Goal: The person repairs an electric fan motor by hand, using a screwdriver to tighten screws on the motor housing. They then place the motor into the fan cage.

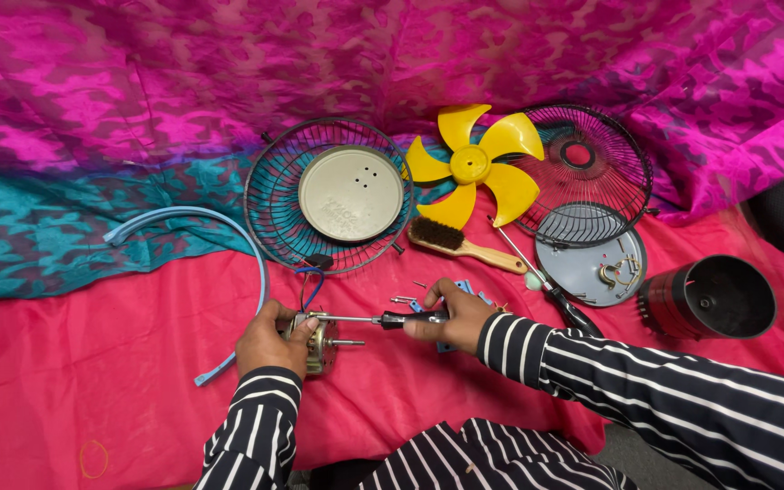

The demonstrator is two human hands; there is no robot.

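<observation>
Left hand (267, 343) grips a small fan motor (319, 343) at about 7 o'clock, fingers wrapped round its body; the shaft pokes out toward 3 o'clock. Right hand (454, 315) is closed on the black handle of a screwdriver (383, 319), held level with its tip against the top of the motor. Blue wires (308, 286) rise from the motor toward 12 o'clock.

Everything lies on a pink cloth surface (93, 363). Small screws (403, 298) sit just beside the right hand. At 11 o'clock, a wire fan guard (274, 204) with a round grey cover (351, 192) in it. At 12 o'clock, a yellow fan blade (471, 165); below it a wooden brush (465, 245). At 2 o'clock, a second guard (610, 150) and a grey disc (583, 268). At 3 o'clock, a black cylindrical housing (710, 299). At 9 o'clock, a light blue curved trim strip (229, 227).
</observation>
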